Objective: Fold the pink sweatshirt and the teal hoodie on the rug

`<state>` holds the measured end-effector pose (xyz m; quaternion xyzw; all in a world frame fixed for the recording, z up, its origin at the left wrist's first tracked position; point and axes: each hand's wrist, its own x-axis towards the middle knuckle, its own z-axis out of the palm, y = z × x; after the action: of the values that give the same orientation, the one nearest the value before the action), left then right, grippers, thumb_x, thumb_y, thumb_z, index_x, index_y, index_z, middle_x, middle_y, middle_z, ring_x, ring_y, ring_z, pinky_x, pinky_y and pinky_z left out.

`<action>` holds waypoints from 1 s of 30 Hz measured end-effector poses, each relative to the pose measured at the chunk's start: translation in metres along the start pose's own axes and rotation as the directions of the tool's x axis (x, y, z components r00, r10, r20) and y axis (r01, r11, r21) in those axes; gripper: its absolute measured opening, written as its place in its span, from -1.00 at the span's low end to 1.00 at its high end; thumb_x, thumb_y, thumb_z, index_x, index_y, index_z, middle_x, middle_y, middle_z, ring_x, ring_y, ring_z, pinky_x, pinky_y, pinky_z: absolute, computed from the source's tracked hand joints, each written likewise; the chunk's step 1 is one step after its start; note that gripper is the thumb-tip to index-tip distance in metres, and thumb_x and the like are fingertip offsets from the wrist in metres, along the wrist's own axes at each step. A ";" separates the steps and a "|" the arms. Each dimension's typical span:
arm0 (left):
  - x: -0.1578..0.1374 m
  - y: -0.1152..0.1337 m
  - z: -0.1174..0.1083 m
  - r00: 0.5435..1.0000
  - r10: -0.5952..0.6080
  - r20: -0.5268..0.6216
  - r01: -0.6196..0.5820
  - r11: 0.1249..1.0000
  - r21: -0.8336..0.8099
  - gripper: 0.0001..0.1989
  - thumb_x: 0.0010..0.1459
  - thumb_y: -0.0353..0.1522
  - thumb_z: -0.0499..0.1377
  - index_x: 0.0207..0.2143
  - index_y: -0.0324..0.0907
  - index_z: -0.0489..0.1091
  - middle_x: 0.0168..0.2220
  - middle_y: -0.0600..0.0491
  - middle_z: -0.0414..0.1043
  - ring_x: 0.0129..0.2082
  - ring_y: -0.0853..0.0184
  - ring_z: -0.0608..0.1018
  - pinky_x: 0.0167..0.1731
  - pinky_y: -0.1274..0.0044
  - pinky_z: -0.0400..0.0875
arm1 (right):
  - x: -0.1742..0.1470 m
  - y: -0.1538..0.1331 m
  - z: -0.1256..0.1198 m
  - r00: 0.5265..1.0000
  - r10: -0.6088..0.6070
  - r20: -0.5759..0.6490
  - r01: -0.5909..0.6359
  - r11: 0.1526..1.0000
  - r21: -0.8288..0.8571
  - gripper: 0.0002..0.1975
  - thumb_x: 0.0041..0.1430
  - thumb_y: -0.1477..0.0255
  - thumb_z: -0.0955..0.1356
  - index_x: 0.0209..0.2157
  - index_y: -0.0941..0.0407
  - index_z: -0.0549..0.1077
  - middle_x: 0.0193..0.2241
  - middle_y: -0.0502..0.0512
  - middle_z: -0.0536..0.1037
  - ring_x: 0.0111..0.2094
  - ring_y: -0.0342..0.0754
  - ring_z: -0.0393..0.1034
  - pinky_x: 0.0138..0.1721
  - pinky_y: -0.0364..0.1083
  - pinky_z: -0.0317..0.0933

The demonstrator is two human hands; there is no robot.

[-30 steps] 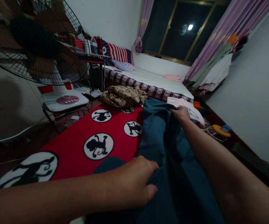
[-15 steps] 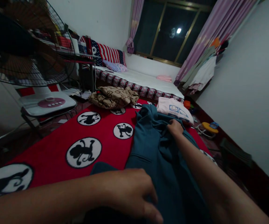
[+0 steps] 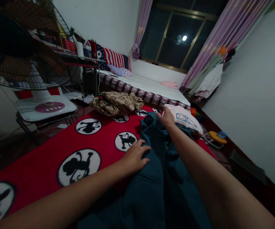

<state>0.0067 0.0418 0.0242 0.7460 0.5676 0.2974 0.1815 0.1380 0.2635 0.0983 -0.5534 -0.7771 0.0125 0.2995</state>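
- Brought left hand (image 3: 133,159) forward to mid-frame, loosely spread at edge of teal garment (image 3: 151,186).
- Had garment lying from bottom centre to mid-frame, rumpled.
- Shifted right hand (image 3: 166,118) to far end, right of centre, perhaps easing handling there; couldn't tell if gripping.

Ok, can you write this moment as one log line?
left grip: open, at left edge of teal garment; right grip: at garment's far end, hold unclear; garment: rumpled on red blanket; tan bundle: on blanket

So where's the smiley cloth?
In the head view, the smiley cloth lies right of centre on the red blanket, beside the right hand and the teal garment.
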 end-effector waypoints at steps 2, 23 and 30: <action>-0.006 0.011 0.001 0.994 0.092 0.056 -0.095 0.994 0.061 -0.67 0.05 -0.37 0.25 -0.08 -0.09 0.49 0.09 -0.05 0.32 0.09 0.10 0.34 0.08 0.31 0.27 | 0.003 0.004 0.007 0.988 0.013 0.156 -0.008 0.999 -0.033 -0.11 -0.02 0.30 0.44 0.29 0.22 0.04 0.13 0.32 0.36 0.07 0.15 0.31 0.02 -0.02 0.21; 0.154 -0.051 -0.035 0.851 -0.506 -0.139 0.285 0.668 -0.688 -0.89 0.13 -0.39 0.18 -0.43 -0.26 0.40 -0.57 0.11 0.37 -0.64 0.54 0.39 -0.59 0.72 0.25 | -0.041 0.052 0.002 0.978 0.203 0.040 -0.206 0.974 0.091 -0.59 0.18 0.35 0.09 -0.40 0.17 0.50 -0.59 0.05 0.50 -0.44 -0.03 0.43 -0.42 -0.19 0.25; 0.136 -0.075 -0.025 0.701 -0.642 -0.311 0.336 0.682 -0.649 -0.80 0.08 -0.51 0.12 -0.19 -0.26 0.35 -0.28 -0.05 0.43 -0.41 0.36 0.52 -0.39 0.53 0.45 | -0.046 0.070 -0.009 0.939 0.294 0.178 -0.297 0.955 -0.011 -0.83 -0.02 0.40 0.31 -0.54 0.14 0.52 -0.64 0.05 0.49 -0.51 0.00 0.43 -0.47 -0.15 0.24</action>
<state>-0.0408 0.1916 0.0296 0.3647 0.6696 0.5718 0.3028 0.2119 0.2481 0.0601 -0.6579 -0.7088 0.1127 0.2282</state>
